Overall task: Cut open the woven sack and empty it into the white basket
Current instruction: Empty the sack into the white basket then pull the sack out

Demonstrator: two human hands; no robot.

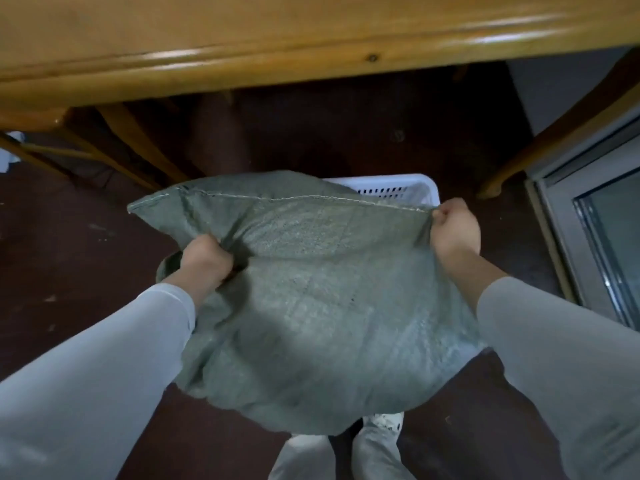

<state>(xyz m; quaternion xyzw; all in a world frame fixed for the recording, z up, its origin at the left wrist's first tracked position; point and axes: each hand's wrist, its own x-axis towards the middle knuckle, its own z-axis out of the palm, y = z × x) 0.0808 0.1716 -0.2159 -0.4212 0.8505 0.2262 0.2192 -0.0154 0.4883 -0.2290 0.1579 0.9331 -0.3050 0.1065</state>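
You are holding the green sack above the white basket, its stitched seam running left to right on the far edge. Your left hand and right hand are each gripping bunched fabric, fingers closed tight.

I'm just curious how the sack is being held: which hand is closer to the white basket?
The right hand. It grips the sack at its stitched corner, right beside the basket rim. The left hand bunches the cloth lower down, farther away.

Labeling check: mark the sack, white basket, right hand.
woven sack (311,289), head view, middle of the cloth.
white basket (408,187), head view, far rim.
right hand (453,226), head view, back of fist.
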